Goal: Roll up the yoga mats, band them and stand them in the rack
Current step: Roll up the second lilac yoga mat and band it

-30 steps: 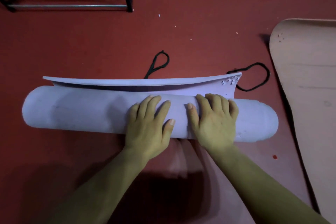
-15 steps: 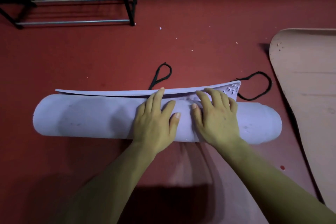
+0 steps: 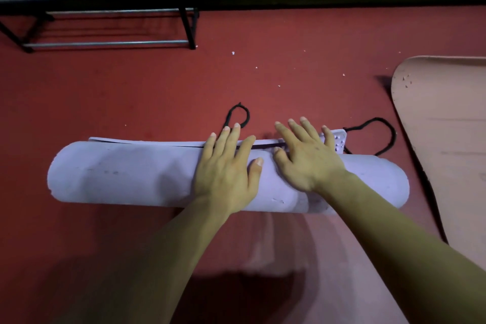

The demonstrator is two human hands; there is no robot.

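Two bands [image 3: 393,137] lie partly hidden behind the rolled mat [image 3: 131,171].

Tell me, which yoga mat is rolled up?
The purple yoga mat, lying under the left hand and right hand, is rolled into a tube. The pink yoga mat at the right lies flat on the floor.

Left hand [image 3: 226,168] and right hand [image 3: 307,155] flat on rolled lilac mat [image 3: 118,171], red floor [image 3: 131,92].
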